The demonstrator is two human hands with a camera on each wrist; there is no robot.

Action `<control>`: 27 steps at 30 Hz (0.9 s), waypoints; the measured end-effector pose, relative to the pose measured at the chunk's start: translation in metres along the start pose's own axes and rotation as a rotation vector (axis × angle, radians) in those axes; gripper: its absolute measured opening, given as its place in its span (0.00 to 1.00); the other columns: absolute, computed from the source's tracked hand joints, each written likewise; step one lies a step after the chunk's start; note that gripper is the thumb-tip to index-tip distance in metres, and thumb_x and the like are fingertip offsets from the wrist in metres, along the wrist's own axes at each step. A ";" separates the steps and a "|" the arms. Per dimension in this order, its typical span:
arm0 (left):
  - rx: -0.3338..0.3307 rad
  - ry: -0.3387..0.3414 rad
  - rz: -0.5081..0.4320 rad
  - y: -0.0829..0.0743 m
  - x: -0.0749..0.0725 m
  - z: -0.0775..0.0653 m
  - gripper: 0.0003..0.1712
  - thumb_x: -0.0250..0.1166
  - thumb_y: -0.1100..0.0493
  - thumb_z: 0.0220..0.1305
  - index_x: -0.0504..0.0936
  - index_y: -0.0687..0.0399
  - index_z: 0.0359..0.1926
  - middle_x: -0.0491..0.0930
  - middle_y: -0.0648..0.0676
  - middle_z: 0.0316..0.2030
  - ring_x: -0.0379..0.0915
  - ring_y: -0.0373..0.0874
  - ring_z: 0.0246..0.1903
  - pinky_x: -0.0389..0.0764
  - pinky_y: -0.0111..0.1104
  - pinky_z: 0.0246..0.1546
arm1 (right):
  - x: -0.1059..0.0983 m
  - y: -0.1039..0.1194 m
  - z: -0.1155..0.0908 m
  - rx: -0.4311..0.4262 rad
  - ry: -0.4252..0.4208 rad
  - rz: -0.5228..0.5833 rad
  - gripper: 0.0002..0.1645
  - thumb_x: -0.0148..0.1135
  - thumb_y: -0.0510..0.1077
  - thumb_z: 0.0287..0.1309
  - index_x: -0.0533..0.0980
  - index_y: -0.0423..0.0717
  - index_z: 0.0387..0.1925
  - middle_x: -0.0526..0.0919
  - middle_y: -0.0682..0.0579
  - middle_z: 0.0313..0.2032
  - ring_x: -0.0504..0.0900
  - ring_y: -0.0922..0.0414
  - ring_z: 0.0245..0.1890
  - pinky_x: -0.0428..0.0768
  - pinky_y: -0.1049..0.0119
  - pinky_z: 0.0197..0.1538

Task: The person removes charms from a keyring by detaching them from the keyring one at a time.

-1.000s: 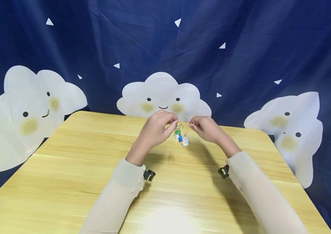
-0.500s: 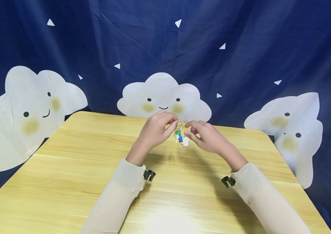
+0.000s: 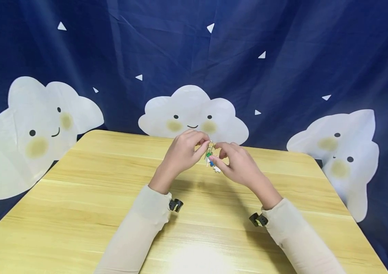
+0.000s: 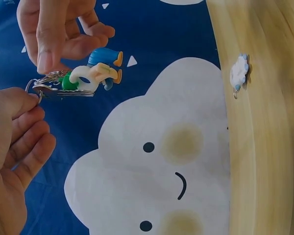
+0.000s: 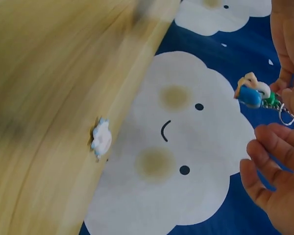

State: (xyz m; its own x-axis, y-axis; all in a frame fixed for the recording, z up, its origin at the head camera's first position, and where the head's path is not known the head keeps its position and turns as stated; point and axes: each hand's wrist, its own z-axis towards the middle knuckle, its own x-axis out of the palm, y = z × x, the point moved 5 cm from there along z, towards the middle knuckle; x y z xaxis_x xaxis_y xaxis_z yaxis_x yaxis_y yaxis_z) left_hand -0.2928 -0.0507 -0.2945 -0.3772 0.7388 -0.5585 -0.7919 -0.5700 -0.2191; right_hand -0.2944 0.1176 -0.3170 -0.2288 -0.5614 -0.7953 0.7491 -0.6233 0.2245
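Observation:
In the head view my left hand [image 3: 185, 150] pinches a metal key ring [image 4: 32, 87] between thumb and index finger. From it hang keys [image 4: 68, 93] and a small figurine keychain [image 4: 90, 78] with green, white and blue parts. My right hand [image 3: 240, 161] is at the keychain from the right, its thumb overlapping the figurine in the head view. Its index finger is near the ring, with a gap between the two tips. A white charm [image 5: 102, 137] with blue edges and a small metal loop lies on the table, partly hidden behind my right thumb in the head view.
The wooden table [image 3: 87, 179] spreads below both forearms, with its far edge just behind the hands. A blue curtain [image 3: 166, 42] with white clouds hangs behind it. Black wrist mounts [image 3: 175, 205] sit at both sleeve cuffs.
My right hand was apart from the keychain at the right; it has lowered and moved left, thumb now over the figurine and charm. The left hand stays put with the key ring.

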 end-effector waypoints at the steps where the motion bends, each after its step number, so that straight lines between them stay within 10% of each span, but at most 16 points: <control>1: 0.001 -0.003 0.001 0.000 0.000 0.000 0.04 0.64 0.66 0.68 0.84 0.56 0.35 0.84 0.50 0.30 0.75 0.43 0.33 0.77 0.32 0.34 | 0.001 0.000 0.000 -0.002 -0.025 -0.003 0.23 0.69 0.50 0.65 0.79 0.38 0.52 0.81 0.51 0.30 0.80 0.52 0.34 0.79 0.57 0.37; 27: 0.001 -0.001 0.005 0.000 -0.001 0.000 0.04 0.64 0.65 0.69 0.84 0.56 0.35 0.84 0.50 0.31 0.77 0.44 0.35 0.78 0.33 0.34 | 0.008 0.005 -0.003 -0.021 -0.161 0.018 0.15 0.68 0.46 0.66 0.81 0.38 0.47 0.84 0.48 0.31 0.80 0.50 0.34 0.78 0.58 0.35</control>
State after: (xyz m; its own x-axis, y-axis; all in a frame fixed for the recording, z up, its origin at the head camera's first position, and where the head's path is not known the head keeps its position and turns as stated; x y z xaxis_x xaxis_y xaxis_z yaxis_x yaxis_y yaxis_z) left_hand -0.2926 -0.0515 -0.2946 -0.3814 0.7364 -0.5588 -0.7907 -0.5731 -0.2154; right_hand -0.2901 0.1119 -0.3237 -0.3104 -0.6537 -0.6902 0.7668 -0.6013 0.2247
